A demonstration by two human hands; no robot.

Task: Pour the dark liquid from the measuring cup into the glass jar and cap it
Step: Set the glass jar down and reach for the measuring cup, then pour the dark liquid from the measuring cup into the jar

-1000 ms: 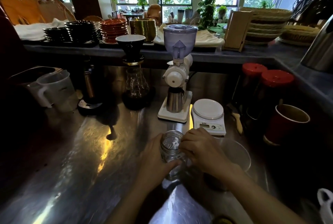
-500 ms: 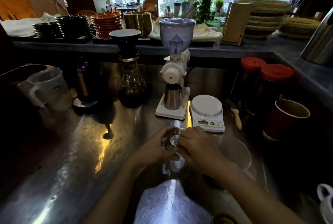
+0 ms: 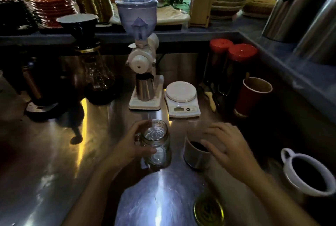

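An empty clear glass jar (image 3: 156,144) with a threaded open mouth stands upright on the steel counter. My left hand (image 3: 130,144) wraps its left side and grips it. To its right stands a clear measuring cup (image 3: 195,154) holding dark liquid. My right hand (image 3: 227,145) hovers over the cup's right rim with fingers spread, holding nothing. A gold metal lid (image 3: 209,211) lies flat on the counter at the near right, below my right forearm.
A white coffee grinder (image 3: 143,65) and a white scale (image 3: 181,98) stand behind the jar. A white mug (image 3: 309,174) of dark liquid sits at the near right, a red paper cup (image 3: 251,96) and red-capped canisters (image 3: 236,62) farther back. A glass carafe with dripper (image 3: 96,73) stands at left.
My right hand has left the jar's mouth and swung right over the measuring cup. The jar's mouth is now uncovered. My left hand keeps its hold on the jar.
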